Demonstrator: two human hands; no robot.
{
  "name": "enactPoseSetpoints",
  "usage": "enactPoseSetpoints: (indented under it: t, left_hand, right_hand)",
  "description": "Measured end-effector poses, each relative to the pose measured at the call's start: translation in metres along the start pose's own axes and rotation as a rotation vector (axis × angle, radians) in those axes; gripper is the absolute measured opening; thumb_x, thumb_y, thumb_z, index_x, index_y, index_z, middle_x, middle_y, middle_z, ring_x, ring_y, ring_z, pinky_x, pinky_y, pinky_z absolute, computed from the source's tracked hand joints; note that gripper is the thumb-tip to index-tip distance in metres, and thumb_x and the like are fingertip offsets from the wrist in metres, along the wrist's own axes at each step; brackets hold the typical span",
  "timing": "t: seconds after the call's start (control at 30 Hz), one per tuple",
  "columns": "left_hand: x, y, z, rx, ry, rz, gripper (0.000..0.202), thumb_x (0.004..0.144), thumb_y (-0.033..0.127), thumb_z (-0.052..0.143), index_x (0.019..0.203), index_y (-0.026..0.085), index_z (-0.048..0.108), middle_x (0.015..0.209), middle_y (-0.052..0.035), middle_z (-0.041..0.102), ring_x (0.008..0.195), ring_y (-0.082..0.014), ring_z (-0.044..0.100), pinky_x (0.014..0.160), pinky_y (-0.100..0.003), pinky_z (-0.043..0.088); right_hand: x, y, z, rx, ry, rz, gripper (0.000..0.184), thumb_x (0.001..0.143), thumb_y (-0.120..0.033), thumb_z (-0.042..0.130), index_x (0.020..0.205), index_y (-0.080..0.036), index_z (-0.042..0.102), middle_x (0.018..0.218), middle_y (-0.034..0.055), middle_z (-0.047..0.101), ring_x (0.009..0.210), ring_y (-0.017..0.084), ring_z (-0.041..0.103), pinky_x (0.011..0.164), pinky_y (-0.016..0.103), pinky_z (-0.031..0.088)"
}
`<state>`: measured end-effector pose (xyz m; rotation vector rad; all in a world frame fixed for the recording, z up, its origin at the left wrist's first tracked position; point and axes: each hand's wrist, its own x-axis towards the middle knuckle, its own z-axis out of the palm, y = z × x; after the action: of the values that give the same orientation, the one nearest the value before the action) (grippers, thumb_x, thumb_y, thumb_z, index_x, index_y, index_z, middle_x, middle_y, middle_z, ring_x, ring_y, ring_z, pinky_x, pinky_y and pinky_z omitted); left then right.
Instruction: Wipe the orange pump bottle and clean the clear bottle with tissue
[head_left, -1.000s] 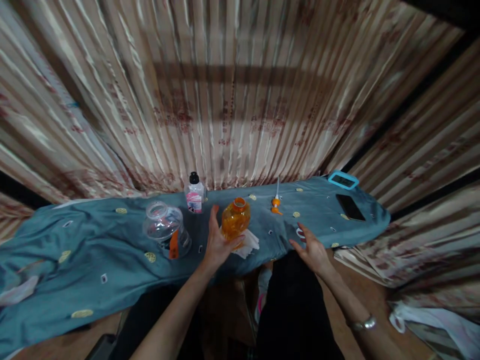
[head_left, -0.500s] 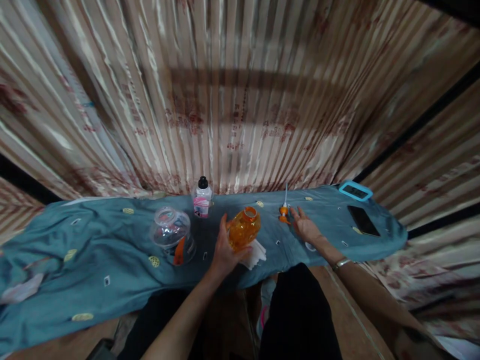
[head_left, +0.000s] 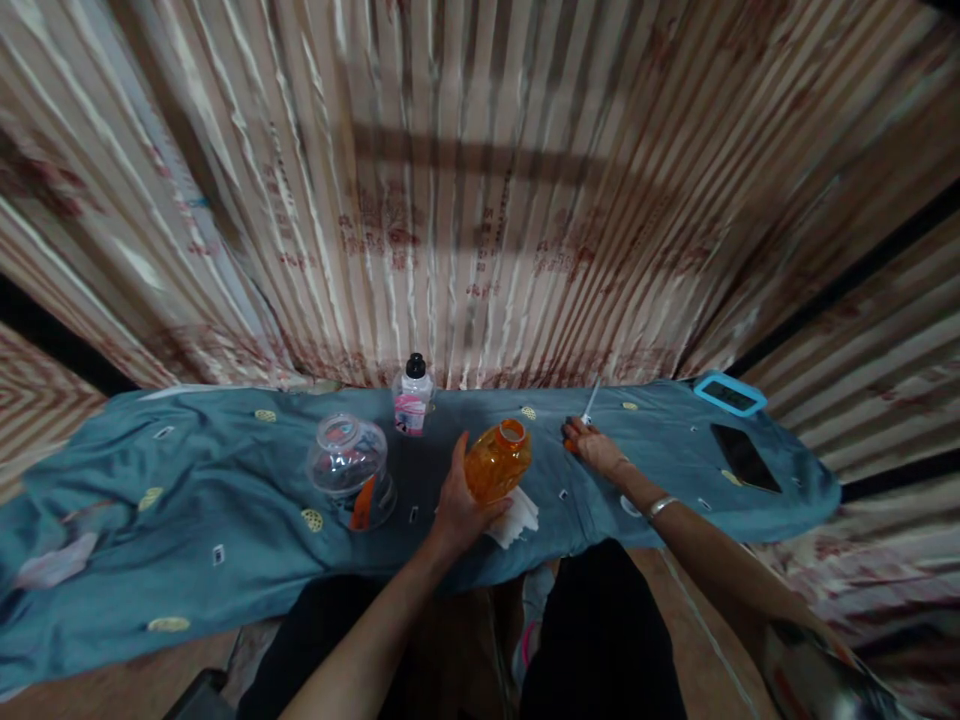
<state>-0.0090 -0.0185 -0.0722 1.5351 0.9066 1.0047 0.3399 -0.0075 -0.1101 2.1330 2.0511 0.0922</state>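
My left hand [head_left: 463, 508] is wrapped round an orange see-through bottle [head_left: 496, 464], which leans to the right with its uncapped mouth facing up. Beneath it lies a crumpled white tissue [head_left: 516, 518]. Over to the right, my right hand [head_left: 596, 447] has its fingers closed round the orange head of a pump dispenser top [head_left: 591, 402]. The pump's pale tube points up and away, toward the curtain. Most of the orange head is covered by my fingers.
A clear plastic jar [head_left: 349, 468] with an orange label and a small black-capped bottle [head_left: 413, 396] stand to the left. At the right lie a blue-framed digital clock [head_left: 729, 394] and a black phone [head_left: 745, 458]. Behind the cloth-covered table [head_left: 255, 490] hangs a striped curtain [head_left: 480, 200].
My right hand, open beside the pump top before, has moved onto its orange head and closed. The pump's tube now tilts to the right. My left hand keeps hold of the orange bottle.
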Motion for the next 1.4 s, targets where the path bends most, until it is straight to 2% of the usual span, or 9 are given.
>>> enactPoseSetpoints:
  t: [0.17, 0.3, 0.4, 0.5, 0.57, 0.73, 1.03, 1.27, 1.4]
  left_hand:
    - [0.001, -0.002, -0.002, 0.004, -0.018, 0.015, 0.114, 0.061, 0.027, 0.091, 0.156, 0.022, 0.027, 0.147, -0.0168, 0.057, 0.135, -0.0350, 0.057, 0.116, -0.056, 0.045]
    - [0.001, -0.002, -0.002, 0.015, -0.009, 0.037, 0.113, 0.062, 0.028, 0.090, 0.156, 0.023, 0.028, 0.145, -0.0151, 0.059, 0.132, -0.0345, 0.060, 0.115, -0.057, 0.045]
    - [0.002, -0.001, -0.001, 0.009, 0.005, 0.045, 0.113, 0.061, 0.028, 0.090, 0.156, 0.023, 0.029, 0.140, -0.0139, 0.064, 0.127, -0.0346, 0.063, 0.113, -0.058, 0.047]
    - [0.002, -0.001, -0.001, 0.038, 0.023, 0.041, 0.110, 0.060, 0.028, 0.090, 0.154, 0.023, 0.032, 0.136, -0.0135, 0.065, 0.125, -0.0352, 0.064, 0.112, -0.057, 0.048]
    - [0.003, -0.001, -0.001, 0.066, 0.025, 0.049, 0.108, 0.059, 0.028, 0.090, 0.153, 0.022, 0.035, 0.135, -0.0135, 0.065, 0.125, -0.0355, 0.064, 0.111, -0.057, 0.048]
    - [0.004, -0.001, -0.002, 0.060, -0.011, 0.090, 0.110, 0.061, 0.034, 0.090, 0.153, 0.023, 0.031, 0.139, -0.0123, 0.063, 0.126, -0.0332, 0.063, 0.112, -0.052, 0.049]
    - [0.005, -0.002, -0.002, 0.090, -0.016, 0.097, 0.109, 0.063, 0.035, 0.090, 0.154, 0.022, 0.031, 0.144, -0.0147, 0.059, 0.129, -0.0345, 0.061, 0.113, -0.052, 0.048]
    - [0.005, -0.002, 0.000, 0.074, 0.004, 0.065, 0.111, 0.061, 0.030, 0.091, 0.153, 0.027, 0.029, 0.137, -0.0119, 0.064, 0.123, -0.0332, 0.066, 0.108, -0.052, 0.052]
    - [0.004, -0.001, 0.000, 0.077, -0.011, 0.055, 0.111, 0.064, 0.033, 0.090, 0.154, 0.023, 0.027, 0.135, -0.0124, 0.065, 0.121, -0.0330, 0.067, 0.108, -0.052, 0.053]
  right_hand:
    - [-0.011, -0.011, 0.005, 0.068, 0.062, -0.039, 0.033, 0.102, -0.030, 0.062, 0.131, -0.014, 0.061, 0.140, 0.0147, 0.056, 0.116, 0.025, 0.063, 0.100, 0.047, 0.053]
    - [-0.026, -0.021, 0.011, 0.134, 0.144, -0.017, 0.045, 0.101, -0.027, 0.062, 0.144, -0.017, 0.053, 0.151, 0.0152, 0.047, 0.128, 0.029, 0.056, 0.105, 0.051, 0.049]
    - [-0.049, -0.016, 0.020, 0.175, 0.230, 0.099, 0.055, 0.100, -0.028, 0.063, 0.151, -0.018, 0.044, 0.157, 0.0164, 0.038, 0.137, 0.033, 0.048, 0.109, 0.054, 0.046]
    - [-0.082, -0.005, 0.035, 0.204, 0.301, 0.290, 0.057, 0.099, -0.033, 0.065, 0.149, -0.016, 0.046, 0.153, 0.0184, 0.043, 0.134, 0.034, 0.050, 0.107, 0.056, 0.046]
    - [-0.103, 0.000, 0.046, 0.230, 0.322, 0.372, 0.051, 0.099, -0.036, 0.066, 0.143, -0.014, 0.052, 0.144, 0.0175, 0.051, 0.127, 0.033, 0.056, 0.103, 0.055, 0.049]
    - [-0.126, 0.004, 0.067, 0.321, 0.349, 0.353, 0.025, 0.100, -0.030, 0.063, 0.120, -0.015, 0.065, 0.126, 0.0111, 0.064, 0.115, 0.025, 0.063, 0.101, 0.048, 0.051]
    - [-0.121, -0.002, 0.080, 0.437, 0.511, 0.427, 0.043, 0.101, -0.043, 0.059, 0.134, -0.015, 0.059, 0.139, 0.0154, 0.055, 0.128, 0.031, 0.055, 0.107, 0.055, 0.045]
    - [-0.075, -0.021, 0.078, 0.522, 0.618, 0.438, 0.046, 0.101, -0.043, 0.059, 0.138, -0.015, 0.055, 0.142, 0.0159, 0.052, 0.131, 0.032, 0.052, 0.107, 0.056, 0.045]
    - [-0.060, -0.030, 0.069, 0.561, 0.651, 0.446, 0.050, 0.101, -0.045, 0.058, 0.141, -0.015, 0.052, 0.144, 0.0170, 0.050, 0.132, 0.033, 0.051, 0.108, 0.057, 0.044]
